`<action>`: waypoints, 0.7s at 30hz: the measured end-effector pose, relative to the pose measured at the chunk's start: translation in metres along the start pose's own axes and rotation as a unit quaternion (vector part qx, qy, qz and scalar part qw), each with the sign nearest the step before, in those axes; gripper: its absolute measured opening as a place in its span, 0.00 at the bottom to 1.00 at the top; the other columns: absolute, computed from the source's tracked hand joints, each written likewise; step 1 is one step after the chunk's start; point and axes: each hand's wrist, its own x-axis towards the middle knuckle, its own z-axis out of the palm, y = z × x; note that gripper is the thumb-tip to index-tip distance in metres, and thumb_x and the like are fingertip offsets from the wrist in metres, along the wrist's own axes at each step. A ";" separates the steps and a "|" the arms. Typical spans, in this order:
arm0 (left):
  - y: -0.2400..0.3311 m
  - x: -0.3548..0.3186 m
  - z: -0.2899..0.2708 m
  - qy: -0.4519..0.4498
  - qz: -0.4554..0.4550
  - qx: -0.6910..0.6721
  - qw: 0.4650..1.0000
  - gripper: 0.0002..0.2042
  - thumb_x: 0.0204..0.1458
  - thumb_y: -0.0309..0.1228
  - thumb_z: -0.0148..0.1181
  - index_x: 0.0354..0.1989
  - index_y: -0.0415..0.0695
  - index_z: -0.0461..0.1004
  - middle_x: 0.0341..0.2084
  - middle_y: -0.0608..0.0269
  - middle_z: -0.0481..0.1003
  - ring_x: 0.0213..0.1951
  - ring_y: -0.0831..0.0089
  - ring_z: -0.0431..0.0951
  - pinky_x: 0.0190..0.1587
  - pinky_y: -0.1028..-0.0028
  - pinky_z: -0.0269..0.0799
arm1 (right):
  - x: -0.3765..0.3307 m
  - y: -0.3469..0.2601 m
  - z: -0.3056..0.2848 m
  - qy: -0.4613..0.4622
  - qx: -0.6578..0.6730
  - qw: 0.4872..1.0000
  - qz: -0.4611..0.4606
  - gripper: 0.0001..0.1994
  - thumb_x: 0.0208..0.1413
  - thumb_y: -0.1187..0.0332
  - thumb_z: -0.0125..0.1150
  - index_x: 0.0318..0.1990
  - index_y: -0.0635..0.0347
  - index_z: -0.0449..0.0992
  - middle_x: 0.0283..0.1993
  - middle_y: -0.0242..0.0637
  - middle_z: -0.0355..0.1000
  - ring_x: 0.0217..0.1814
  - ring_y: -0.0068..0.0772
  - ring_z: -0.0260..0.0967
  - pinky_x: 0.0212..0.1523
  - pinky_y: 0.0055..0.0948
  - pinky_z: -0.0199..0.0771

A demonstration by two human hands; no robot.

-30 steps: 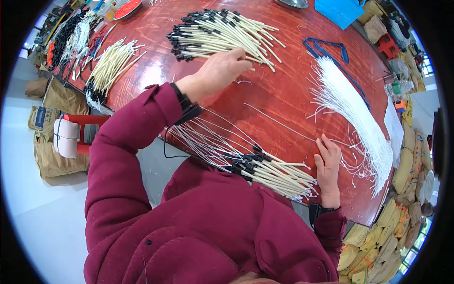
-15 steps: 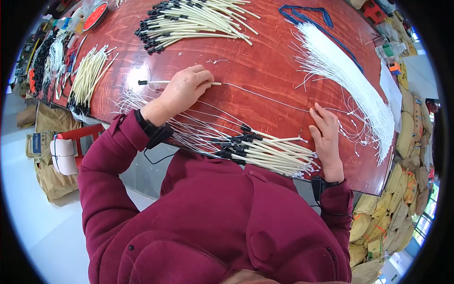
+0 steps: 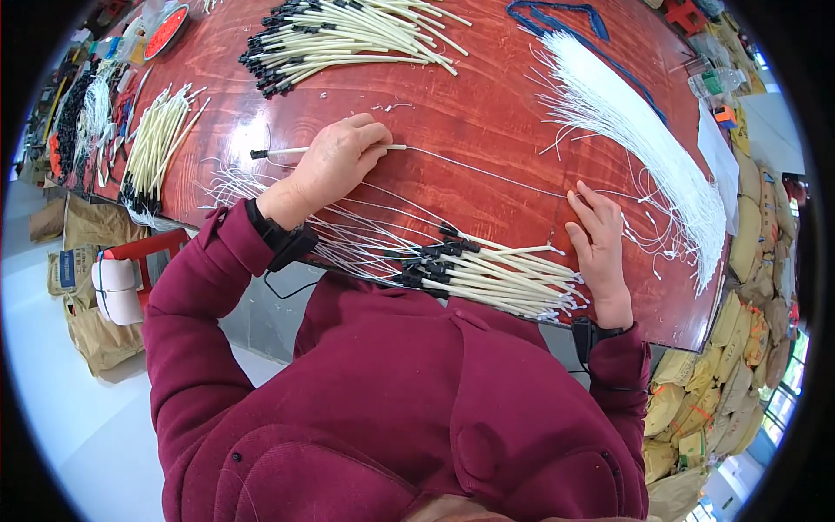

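Observation:
My left hand (image 3: 335, 161) is closed on one cream tube with a black tip (image 3: 278, 152), holding it flat on the red wooden table (image 3: 487, 113). A thin white wire (image 3: 487, 172) runs from that tube rightward to my right hand (image 3: 598, 244), whose fingers press flat on the table at the wire's far end. Just below both hands lies a pile of finished cream tubes with black connectors and trailing wires (image 3: 470, 265), close to the table's near edge.
A large heap of cream tubes (image 3: 348, 35) lies at the far side. A long bundle of white wires (image 3: 635, 130) stretches along the right, with a blue cord (image 3: 557, 13) beyond it. More tube bundles (image 3: 156, 143) lie left. A stool (image 3: 122, 278) and stacked sacks (image 3: 748, 252) stand around the table.
My left hand has come back from the far heap toward me with a single tube, drawing it leftward along the wire. My right hand has stayed on the table at the wire's end.

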 end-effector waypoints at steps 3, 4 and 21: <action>0.000 0.004 0.006 0.008 0.025 0.025 0.999 0.04 0.55 0.27 0.61 0.37 0.41 0.78 0.34 0.54 0.77 0.39 0.51 0.79 0.42 0.59 0.76 | 0.001 0.000 -0.003 -0.017 -0.009 1.000 -0.002 0.22 0.63 0.64 0.60 0.63 0.59 0.75 0.71 0.38 0.66 0.68 0.44 0.60 0.70 0.40 0.55; 0.001 0.007 0.009 0.013 0.047 0.046 0.998 0.04 0.55 0.27 0.61 0.36 0.42 0.78 0.33 0.55 0.77 0.39 0.51 0.79 0.42 0.59 0.76 | 0.001 0.000 -0.004 -0.025 -0.014 1.000 -0.004 0.23 0.62 0.63 0.61 0.64 0.60 0.74 0.72 0.38 0.65 0.69 0.44 0.60 0.70 0.40 0.55; 0.084 0.047 0.028 -0.021 0.157 0.202 0.966 0.13 0.51 0.36 0.67 0.42 0.44 0.78 0.41 0.58 0.77 0.45 0.60 0.80 0.44 0.59 0.74 | 0.031 -0.014 0.003 0.022 -0.017 0.999 -0.046 0.39 0.59 0.49 0.62 0.70 0.68 0.61 0.72 0.50 0.61 0.71 0.54 0.58 0.71 0.46 0.56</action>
